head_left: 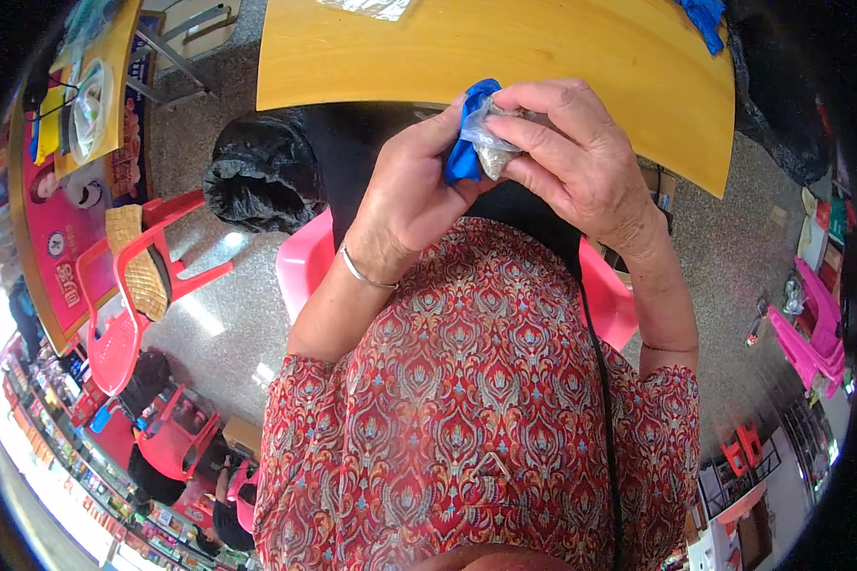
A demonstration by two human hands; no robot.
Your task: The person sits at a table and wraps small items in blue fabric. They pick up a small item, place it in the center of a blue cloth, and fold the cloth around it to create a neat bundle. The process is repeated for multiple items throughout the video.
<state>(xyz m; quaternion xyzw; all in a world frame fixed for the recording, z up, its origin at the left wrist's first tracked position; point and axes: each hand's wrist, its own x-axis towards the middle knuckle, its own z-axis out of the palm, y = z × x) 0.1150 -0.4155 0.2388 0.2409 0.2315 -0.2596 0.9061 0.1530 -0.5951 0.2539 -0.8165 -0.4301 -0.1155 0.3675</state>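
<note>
My left hand point(411, 195) and my right hand point(576, 157) meet close to my chest, in front of the yellow table's near edge point(505, 67). Between them I hold a blue glove-like piece point(467, 143) and a small crumpled clear plastic bag point(493, 141) with something pale inside. The left fingers pinch the blue piece; the right fingers wrap over the clear bag. A thin metal bangle point(364, 274) sits on my left wrist. Much of both items is hidden by my fingers.
I sit on a pink plastic chair point(300, 262). A black bag point(257, 176) lies on the floor at left, beside a red chair point(133, 285) holding a woven fan. More blue material point(705, 21) and a clear wrapper point(371, 8) lie on the table's far side.
</note>
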